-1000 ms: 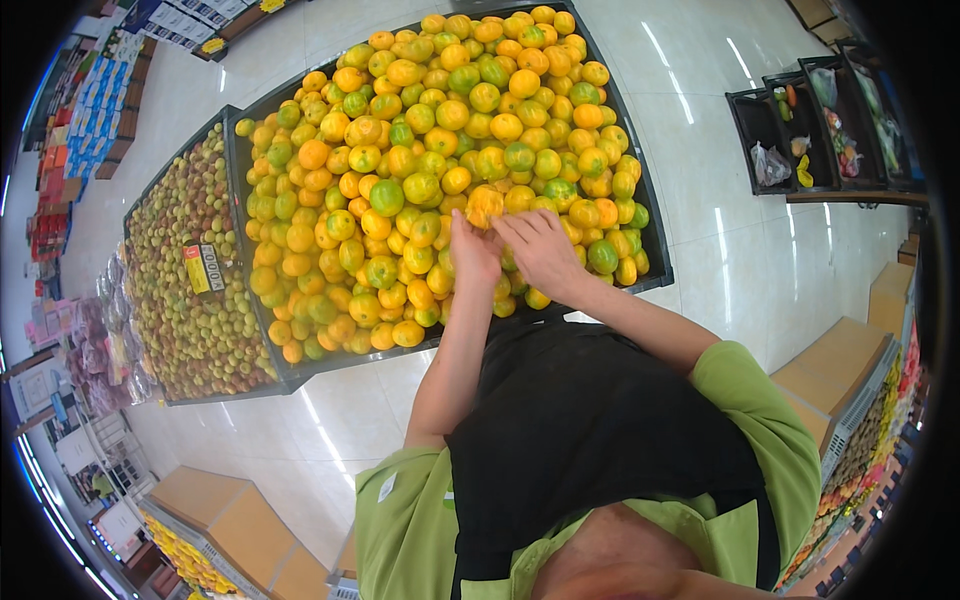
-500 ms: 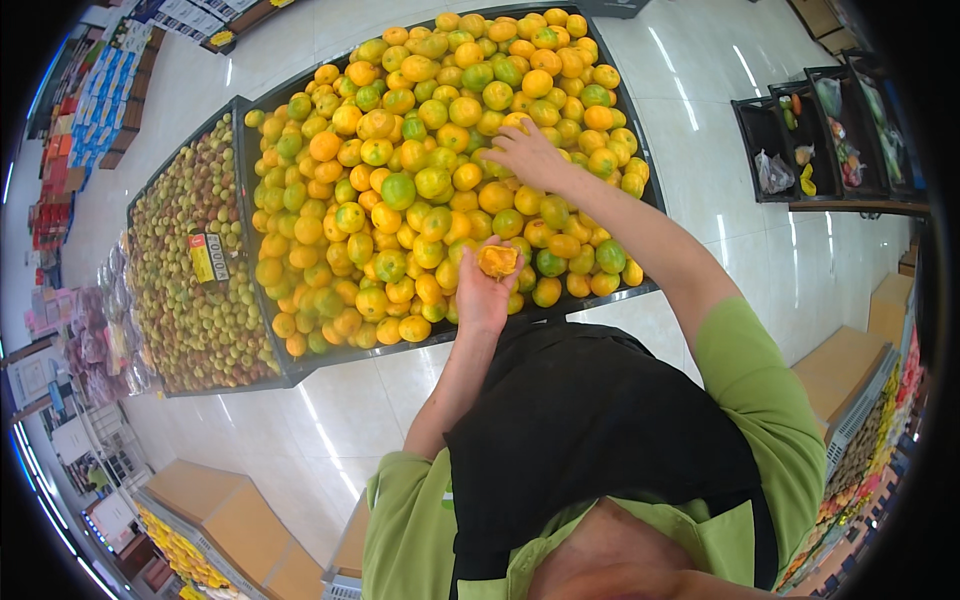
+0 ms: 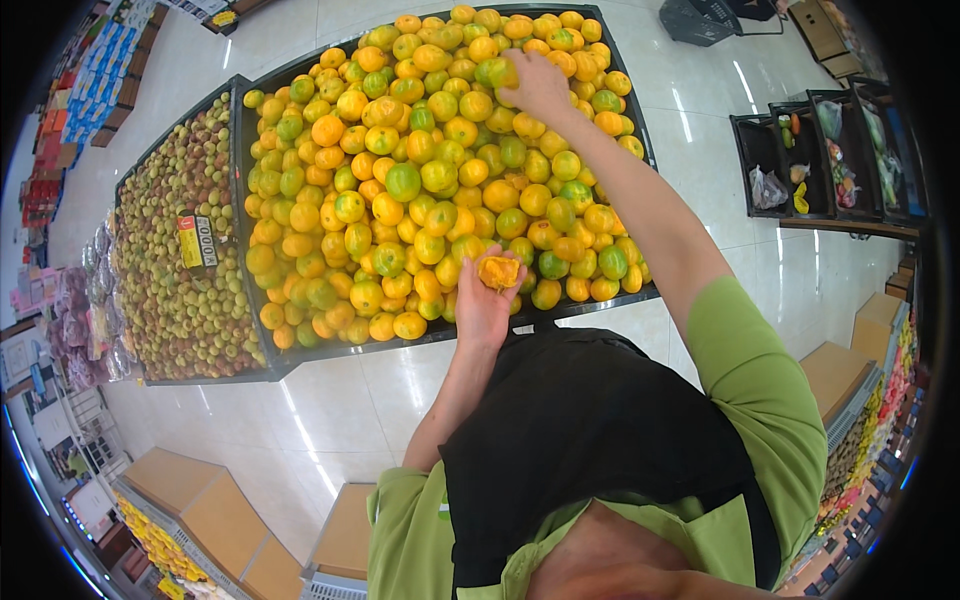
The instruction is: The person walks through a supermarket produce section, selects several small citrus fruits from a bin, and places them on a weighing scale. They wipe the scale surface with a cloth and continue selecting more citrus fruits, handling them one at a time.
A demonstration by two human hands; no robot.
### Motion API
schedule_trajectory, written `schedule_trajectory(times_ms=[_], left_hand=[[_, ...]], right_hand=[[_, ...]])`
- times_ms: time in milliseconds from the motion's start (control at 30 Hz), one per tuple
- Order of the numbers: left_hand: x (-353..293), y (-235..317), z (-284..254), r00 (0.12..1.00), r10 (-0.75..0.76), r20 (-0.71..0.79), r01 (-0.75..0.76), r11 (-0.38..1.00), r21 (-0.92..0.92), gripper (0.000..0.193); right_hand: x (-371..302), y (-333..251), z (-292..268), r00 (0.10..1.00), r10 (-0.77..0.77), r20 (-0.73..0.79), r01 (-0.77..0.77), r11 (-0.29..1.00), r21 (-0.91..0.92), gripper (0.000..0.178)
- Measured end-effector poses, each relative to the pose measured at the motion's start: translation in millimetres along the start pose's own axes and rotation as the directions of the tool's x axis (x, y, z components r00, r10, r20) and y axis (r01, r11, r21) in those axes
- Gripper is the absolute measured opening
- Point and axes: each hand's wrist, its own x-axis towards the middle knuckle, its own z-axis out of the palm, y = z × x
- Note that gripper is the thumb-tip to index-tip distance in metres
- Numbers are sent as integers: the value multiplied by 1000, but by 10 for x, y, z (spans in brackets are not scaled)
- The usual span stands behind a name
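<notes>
My left hand (image 3: 484,305) is palm up near the front edge of the bin, fingers curled round a split orange mandarin (image 3: 498,272) with its torn, soft side showing. My right hand (image 3: 541,86) reaches to the far part of the heap, its fingers closed on a green-yellow mandarin (image 3: 496,73). Under both arms lies a big heap of orange, yellow and greenish mandarins (image 3: 403,182) in a dark bin (image 3: 650,140). Whether the fruit in my right hand is lifted off its neighbours, I cannot tell.
A second bin of small green-brown fruit (image 3: 170,300) adjoins at left, with a price sign (image 3: 197,241) on it. Black crates with bagged produce (image 3: 765,160) stand at right, a dark shopping basket (image 3: 697,20) beyond. Cardboard boxes (image 3: 215,520) line the near side.
My right hand has moved farther up the heap and now grips a green-yellow mandarin. My left hand keeps the split mandarin in nearly the same place. The view has shifted slightly.
</notes>
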Motion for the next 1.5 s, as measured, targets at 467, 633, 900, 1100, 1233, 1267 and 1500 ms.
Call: schedule_trajectory(times_ms=[467, 633, 900, 1100, 1233, 1267, 1500], left_hand=[[-73, -70, 4, 1000, 5, 9, -5, 1000, 4, 56], [-119, -76, 36, 1000, 8, 19, -8, 1000, 4, 57], [-164, -124, -49, 1000, 12, 1, -12, 1000, -15, 56], [-171, -81, -101, 1000, 27, 11, -27, 1000, -15, 56], [-151, -33, -150, 998, 35, 46, -34, 999, -40, 53], [-139, -27, -156, 999, 28, 36, -27, 999, -45, 54], [-18, -50, -143, 999, 2, 49, 1, 998, -58, 54]], right_hand=[[-641, -102, 26, 815, -298, 498, 371, 927, -52, 42], [-656, -182, 22, 857, -276, 436, 315, 949, -19, 53], [202, -119, 60, 992, 66, 108, -81, 986, 143, 58], [34, -58, 19, 976, -191, -101, 200, 977, 78, 51], [-448, -132, -120, 913, -264, 310, 245, 964, 101, 43], [-516, -124, -140, 897, -299, 327, 270, 954, 131, 42], [-647, -147, 101, 668, -274, 692, 272, 955, 116, 41]])
